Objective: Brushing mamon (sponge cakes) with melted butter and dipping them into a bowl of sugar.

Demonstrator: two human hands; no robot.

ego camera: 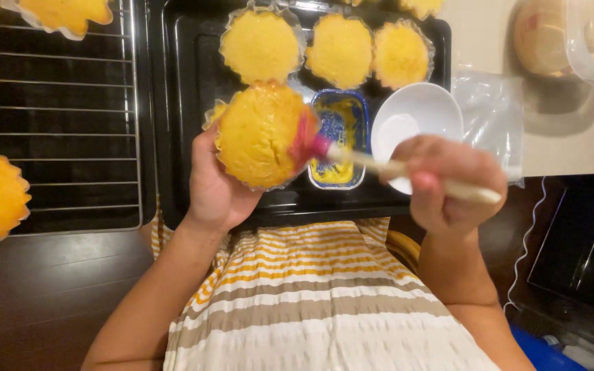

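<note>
Brush — wooden handle lying left-right, red bristles (leftward) touching golden cupcake; right hand grips brush, left hand clasps cupcake.

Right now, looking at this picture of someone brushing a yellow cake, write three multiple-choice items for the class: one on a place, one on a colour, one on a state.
1. Where does the small blue rectangular dish stand?
A. on the black baking tray
B. on the wire rack
C. on the striped cloth

2. What colour are the bristles of the pastry brush?
A. green
B. red-pink
C. black

3. How is the yellow cake being brushed kept in place?
A. it lies on the rack
B. it sits in the white bowl
C. the left hand holds it up above the tray

Answers:
1 A: the dish sits inside the tray, beside the white bowl.
2 B: the bristles against the cake are red-pink.
3 C: left fingers wrap its underside, while the right hand grips the brush handle.
</note>
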